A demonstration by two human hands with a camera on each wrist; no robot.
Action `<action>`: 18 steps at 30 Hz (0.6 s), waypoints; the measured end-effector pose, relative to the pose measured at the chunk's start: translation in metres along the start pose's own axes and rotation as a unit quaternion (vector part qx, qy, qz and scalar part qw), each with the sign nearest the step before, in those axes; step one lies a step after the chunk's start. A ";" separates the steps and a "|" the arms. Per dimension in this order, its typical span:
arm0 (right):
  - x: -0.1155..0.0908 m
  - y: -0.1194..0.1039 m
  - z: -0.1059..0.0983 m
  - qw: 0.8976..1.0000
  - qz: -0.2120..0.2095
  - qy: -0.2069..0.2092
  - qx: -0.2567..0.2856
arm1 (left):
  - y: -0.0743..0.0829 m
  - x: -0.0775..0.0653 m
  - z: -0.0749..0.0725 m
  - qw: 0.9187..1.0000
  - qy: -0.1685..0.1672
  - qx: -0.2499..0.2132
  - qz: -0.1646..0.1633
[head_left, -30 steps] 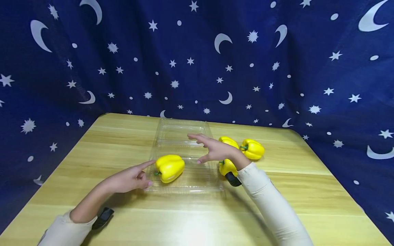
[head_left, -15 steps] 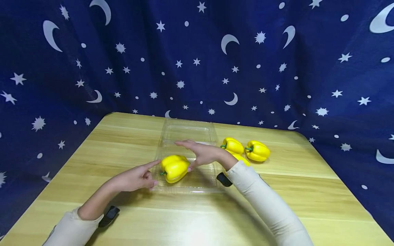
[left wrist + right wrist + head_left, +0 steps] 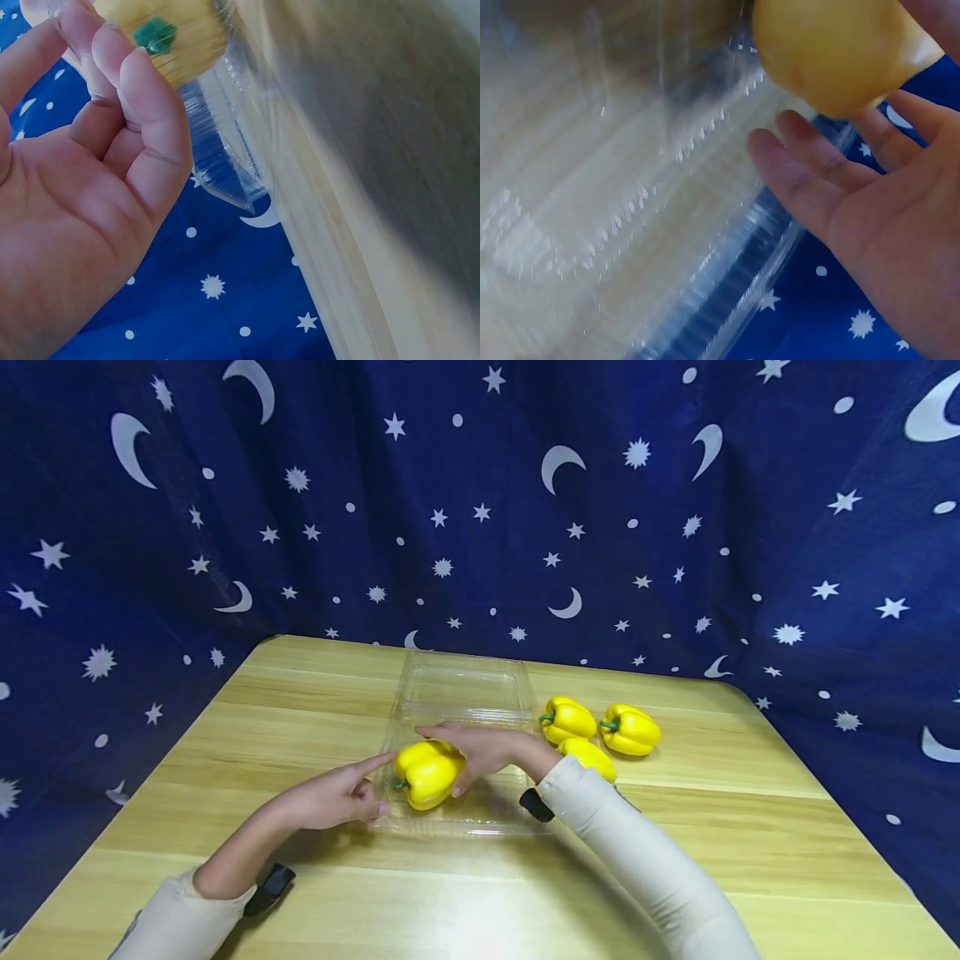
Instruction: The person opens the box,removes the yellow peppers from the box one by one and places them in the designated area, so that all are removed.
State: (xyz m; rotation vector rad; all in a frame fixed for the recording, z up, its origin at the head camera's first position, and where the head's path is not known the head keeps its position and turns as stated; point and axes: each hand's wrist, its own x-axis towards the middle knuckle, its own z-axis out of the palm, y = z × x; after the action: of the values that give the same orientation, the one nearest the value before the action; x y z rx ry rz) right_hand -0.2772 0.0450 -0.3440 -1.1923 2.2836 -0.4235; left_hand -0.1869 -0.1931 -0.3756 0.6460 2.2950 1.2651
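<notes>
A yellow bell pepper (image 3: 426, 777) lies in the near half of an opened clear plastic clamshell container (image 3: 480, 817), its green stem toward the near left. My right hand (image 3: 487, 750) is at its right side, thumb on the near side and fingers over the far side. In the right wrist view, the pepper (image 3: 832, 56) shows between thumb and index finger; the other fingers stretch out beneath. My left hand (image 3: 330, 797) is at the container's left edge, index finger straight against it, thumb apart near the front corner. The left wrist view shows the other fingers loosely bent beside the clear wall.
Three more yellow peppers stand close together right of the container: one at the back (image 3: 568, 720), one farther right (image 3: 631, 730), and one (image 3: 588, 758) partly behind the right sleeve. The wooden table (image 3: 420, 893) meets a dark blue curtain (image 3: 480, 552) at its far side.
My right hand has moved left and toward me, from above the container to around the pepper. My left hand keeps its place at the container edge. The view has shifted slightly.
</notes>
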 end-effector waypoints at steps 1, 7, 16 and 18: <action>0.001 0.000 0.002 1.000 -0.001 -0.005 0.003 | 0.000 0.000 0.000 1.000 0.000 -0.001 -0.001; 0.006 0.002 0.009 1.000 0.007 -0.013 0.016 | 0.000 0.001 0.002 1.000 -0.003 -0.005 0.005; 0.003 0.003 0.007 1.000 -0.017 0.013 -0.005 | 0.001 0.001 0.002 1.000 -0.003 -0.004 0.004; 0.002 0.002 0.005 0.999 -0.023 0.018 -0.011 | 0.002 0.001 0.002 1.000 -0.003 -0.005 0.001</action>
State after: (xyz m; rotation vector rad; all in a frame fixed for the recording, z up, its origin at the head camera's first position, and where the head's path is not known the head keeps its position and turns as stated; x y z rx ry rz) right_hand -0.2763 0.0447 -0.3499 -1.2611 2.3006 -0.4415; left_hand -0.1858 -0.1904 -0.3753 0.6486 2.2821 1.2719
